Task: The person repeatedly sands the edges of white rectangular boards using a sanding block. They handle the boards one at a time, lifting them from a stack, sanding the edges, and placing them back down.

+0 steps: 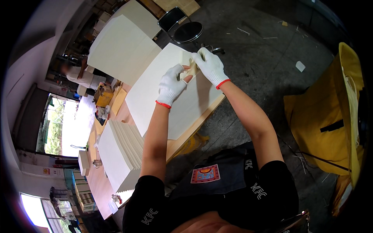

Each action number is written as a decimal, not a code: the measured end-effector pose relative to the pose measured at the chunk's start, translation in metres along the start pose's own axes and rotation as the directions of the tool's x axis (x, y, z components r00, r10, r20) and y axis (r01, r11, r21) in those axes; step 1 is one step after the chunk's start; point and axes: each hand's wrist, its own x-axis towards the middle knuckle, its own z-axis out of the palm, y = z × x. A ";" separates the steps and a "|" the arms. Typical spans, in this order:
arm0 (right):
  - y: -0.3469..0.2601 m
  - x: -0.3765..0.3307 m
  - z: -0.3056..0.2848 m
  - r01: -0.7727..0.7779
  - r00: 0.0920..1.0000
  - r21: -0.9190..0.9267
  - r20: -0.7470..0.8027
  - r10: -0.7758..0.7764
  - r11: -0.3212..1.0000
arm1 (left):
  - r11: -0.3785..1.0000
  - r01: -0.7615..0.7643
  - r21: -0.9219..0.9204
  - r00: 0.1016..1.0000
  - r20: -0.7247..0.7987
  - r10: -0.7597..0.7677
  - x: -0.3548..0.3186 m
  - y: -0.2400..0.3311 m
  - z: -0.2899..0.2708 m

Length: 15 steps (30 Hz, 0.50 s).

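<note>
A large pale board (pixel 155 97) lies on the table, and both of my hands are over its far right part. My left hand (pixel 171 83) wears a white knit glove with a red cuff, its thumb and a fingertip bare. Those fingers curl around a small cream-yellow piece (pixel 192 71), too small to name by kind. My right hand (pixel 209 64), gloved the same way, has its fingers bent together at the far end of this piece, by the board's right edge. The right fingertips are partly hidden.
A thick stack of pale sheets (pixel 120 151) stands left of the board. More large panels (pixel 120 50) lie beyond. A black chair (pixel 186 32) stands past the far corner, and a yellow bag (pixel 314 120) at right. Another person (pixel 79 75) stands far left.
</note>
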 end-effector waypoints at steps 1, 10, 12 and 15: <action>0.001 0.000 0.000 -0.002 1.000 -0.002 -0.003 0.002 1.000 | 1.000 0.013 -0.008 1.000 0.011 -0.013 0.001 0.000 0.000; -0.006 0.001 -0.016 -0.052 0.997 -0.085 0.051 0.057 0.995 | 0.998 -0.054 0.012 0.997 -0.059 0.054 -0.002 -0.003 0.001; -0.012 0.003 -0.037 -0.084 0.990 -0.347 0.076 0.117 0.934 | 0.999 -0.032 -0.012 0.995 -0.097 0.031 -0.004 0.000 0.001; 0.004 0.011 -0.046 0.280 0.947 -0.542 0.290 -0.136 0.792 | 0.994 -0.100 -0.052 0.988 -0.127 0.093 -0.005 -0.003 0.002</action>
